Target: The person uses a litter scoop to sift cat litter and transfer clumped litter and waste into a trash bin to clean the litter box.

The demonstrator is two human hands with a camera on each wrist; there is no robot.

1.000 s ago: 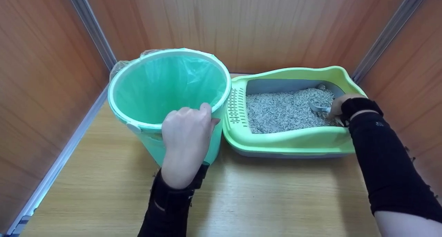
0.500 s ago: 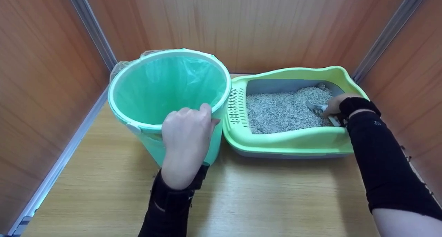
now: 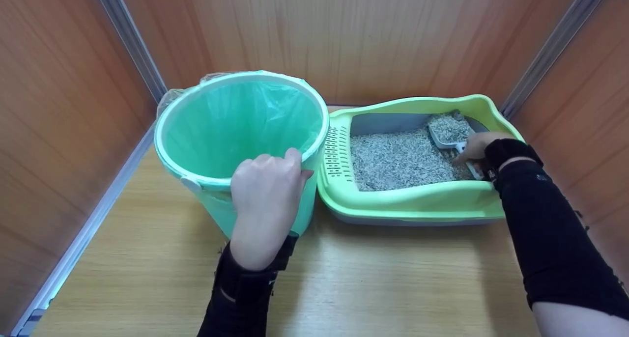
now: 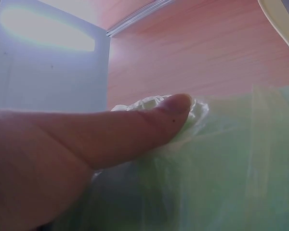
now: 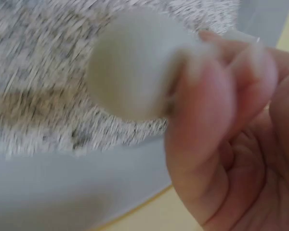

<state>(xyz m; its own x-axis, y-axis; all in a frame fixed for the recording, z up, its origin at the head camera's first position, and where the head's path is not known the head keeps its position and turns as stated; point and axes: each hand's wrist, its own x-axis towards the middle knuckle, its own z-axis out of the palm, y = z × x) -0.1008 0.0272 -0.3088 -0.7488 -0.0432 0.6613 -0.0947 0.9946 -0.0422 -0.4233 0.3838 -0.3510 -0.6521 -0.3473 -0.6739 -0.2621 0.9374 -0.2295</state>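
Observation:
My left hand (image 3: pixel 268 189) grips the near rim of a green waste bin (image 3: pixel 171 164), fingers over the edge. In the left wrist view its thumb (image 4: pixel 135 132) lies against the bin's outside, on a clear plastic liner (image 4: pixel 200 113). My right hand (image 3: pixel 479 148) holds a pale litter scoop (image 3: pixel 460 146) by its handle over the right side of a litter box (image 3: pixel 373 199). Grey litter (image 3: pixel 393 155) covers the box floor, and a heap of it fills the scoop. In the right wrist view the scoop's rounded pale handle end (image 5: pixel 130 72) shows beside curled fingers, blurred.
The bin and litter box stand side by side on a wood-grain floor (image 3: pixel 373 278). A slotted ledge (image 3: pixel 336 150) lines the box's left end. Wooden panels (image 3: pixel 373 42) close in the back and both sides. Spare liner (image 3: pixel 169 98) bunches outside the bin's back left.
The scoop has come up out of the litter, its bowl now level and heaped with litter. My right hand has turned slightly; my left hand stays at the bin's rim.

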